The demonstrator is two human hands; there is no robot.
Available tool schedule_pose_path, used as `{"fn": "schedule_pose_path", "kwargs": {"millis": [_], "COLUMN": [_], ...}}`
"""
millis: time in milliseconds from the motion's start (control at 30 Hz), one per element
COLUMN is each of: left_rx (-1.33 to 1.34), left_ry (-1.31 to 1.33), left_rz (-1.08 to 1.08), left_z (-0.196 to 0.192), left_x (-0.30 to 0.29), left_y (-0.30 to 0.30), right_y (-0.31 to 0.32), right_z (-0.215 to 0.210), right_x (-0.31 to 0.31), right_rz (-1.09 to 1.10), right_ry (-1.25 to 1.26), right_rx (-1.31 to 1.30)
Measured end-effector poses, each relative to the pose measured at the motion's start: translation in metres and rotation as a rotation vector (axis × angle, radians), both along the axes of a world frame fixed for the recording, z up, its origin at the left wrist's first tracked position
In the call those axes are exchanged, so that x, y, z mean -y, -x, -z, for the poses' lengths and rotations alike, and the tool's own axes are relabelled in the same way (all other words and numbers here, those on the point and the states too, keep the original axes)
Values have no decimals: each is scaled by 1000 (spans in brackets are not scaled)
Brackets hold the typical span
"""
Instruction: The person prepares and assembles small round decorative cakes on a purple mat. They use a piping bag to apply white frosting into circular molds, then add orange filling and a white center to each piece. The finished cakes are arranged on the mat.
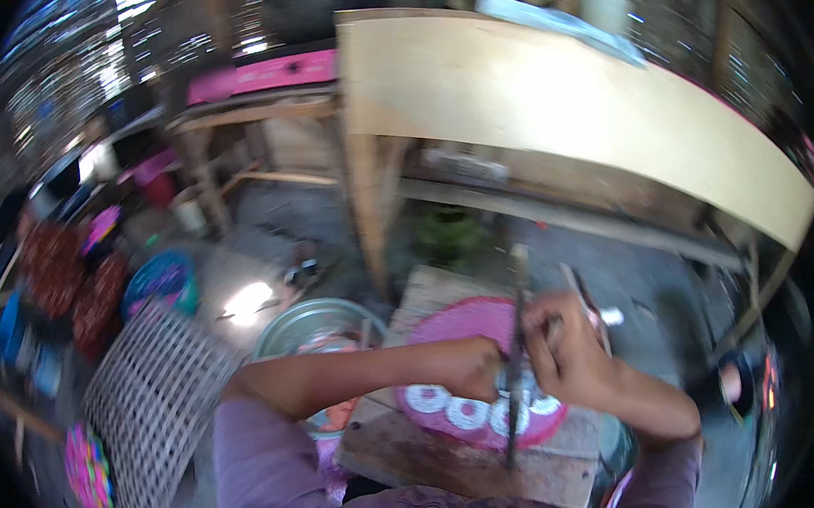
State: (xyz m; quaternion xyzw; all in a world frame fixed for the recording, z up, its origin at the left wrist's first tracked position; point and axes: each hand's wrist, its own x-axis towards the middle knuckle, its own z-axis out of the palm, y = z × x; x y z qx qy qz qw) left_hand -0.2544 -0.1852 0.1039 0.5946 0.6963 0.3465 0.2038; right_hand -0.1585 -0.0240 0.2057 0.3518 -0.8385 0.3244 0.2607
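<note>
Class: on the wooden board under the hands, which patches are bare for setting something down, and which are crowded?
Bare: the wooden board near edge, below the pink plate. Crowded: the plate's white slices, where left hand, right hand and long blade meet.

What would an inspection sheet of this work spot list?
Surface: wooden board bearing a pink mat with white rings.
Job's things: a long dark blade, roughly upright over the mat; the picture is blurred.
Clutter: metal bowl, woven tray, blue basket, green pot.
Hands: left hand closed by the blade; right hand gripping near it, contents unclear.
Cables: nothing seen.
Surroundings: pale wooden table, pink counter, concrete floor.
</note>
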Motion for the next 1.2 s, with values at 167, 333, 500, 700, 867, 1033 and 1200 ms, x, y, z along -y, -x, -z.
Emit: {"fn": "schedule_pose_path", "kwargs": {"millis": [167, 333, 500, 700, 867, 1033, 1200], "left_rx": [58, 695, 753, 604, -193, -1060, -1245], "left_ry": [88, -422, -1002, -1205, -677, -37, -364], "left_rz": [-279, -578, -436, -179, -744, -1057, -871], "left_z": [-9, 24, 35, -8, 6, 17, 17], "left_x": [31, 4, -102, -45, 1, 18, 20], "left_y": [18, 16, -11, 41, 79, 91, 101], "right_y": [-4, -26, 8, -68, -159, -161, -139], "right_z": [3, 41, 113, 226, 362, 397, 342], "right_x": [-87, -177, -136, -183, -259, -273, -329], "right_rz": [300, 296, 575, 1173, 1403, 1265, 1260], "right_ry": [475, 1447, 1749, 642, -270, -546, -651], "right_rx": [211, -159, -471, 95, 1583, 1558, 1619]}}
